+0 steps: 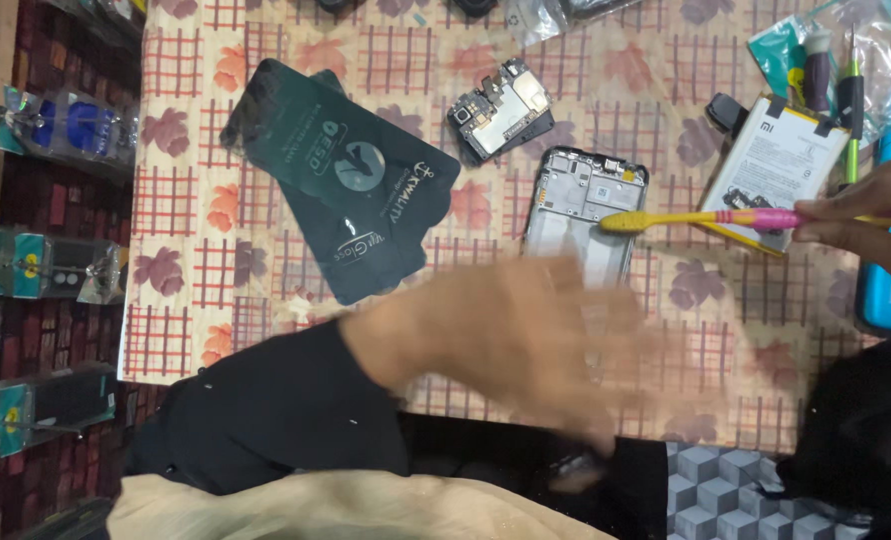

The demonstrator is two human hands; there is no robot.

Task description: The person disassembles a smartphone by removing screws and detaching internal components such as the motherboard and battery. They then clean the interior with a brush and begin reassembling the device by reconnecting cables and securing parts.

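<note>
R hand (866, 215) at the right edge pinches a yellow-and-pink toothbrush (711, 218) by its pink grip, fingers closed on the handle; the bristle head sits on the upper part of an opened phone frame (584, 215) lying on the counter (406, 60). L hand (526, 340) is blurred w/ motion over the lower end of the frame, fingers spread and loose; can't tell if it touches or holds anything, looks empty. Brush long axis runs nearly level across the view, head pointing left, handle out to the right, crossing over a white-and-yellow battery (776, 170). Frame's long axis runs up-down in view, slightly tilted. Risks, as I judge: the blurred L hand could knock the frame and skew it under the bristles; hard scrubbing could snag small parts inside the frame; the handle may drag over the battery. A loose circuit board (501, 110) lies just up-left of the frame, and dark screen-protector packets (351, 175) well to the left; a sweep could scatter them.
</note>
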